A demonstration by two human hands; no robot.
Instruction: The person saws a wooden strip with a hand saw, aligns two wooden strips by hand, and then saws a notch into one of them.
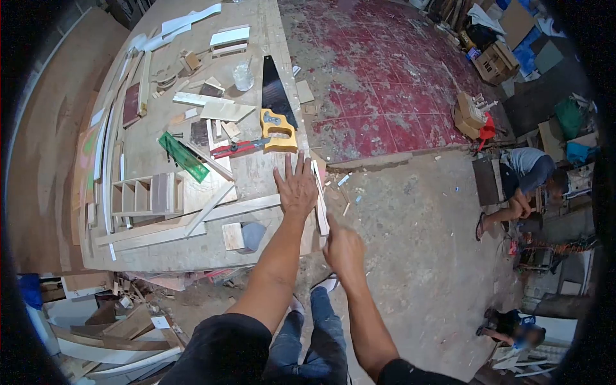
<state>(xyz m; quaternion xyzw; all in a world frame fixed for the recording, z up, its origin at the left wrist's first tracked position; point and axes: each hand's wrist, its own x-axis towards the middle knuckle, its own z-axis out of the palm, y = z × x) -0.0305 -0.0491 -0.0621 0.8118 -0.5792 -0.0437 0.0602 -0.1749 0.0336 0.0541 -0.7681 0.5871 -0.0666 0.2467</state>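
Note:
My left hand point(297, 191) lies flat at the right edge of the workbench point(256, 170), fingers spread, pressing on the surface beside a narrow pale wooden strip point(319, 199). The strip runs along the bench edge, just right of that hand. My right hand point(344, 249) is at the strip's near end, with its index finger reaching along it and the other fingers curled. Whatever those curled fingers hold is hidden. Beyond my left fingertips lie a handsaw point(279, 131) with a yellow handle and a red-and-black tool point(240, 148).
On the bench are a green plastic case point(183, 156), a small compartmented wooden box point(147, 194), a clear cup point(243, 76), a grey-topped block point(253, 236) and wood offcuts. Two people point(529, 173) are at the right. Scrap wood point(122, 327) lies at lower left.

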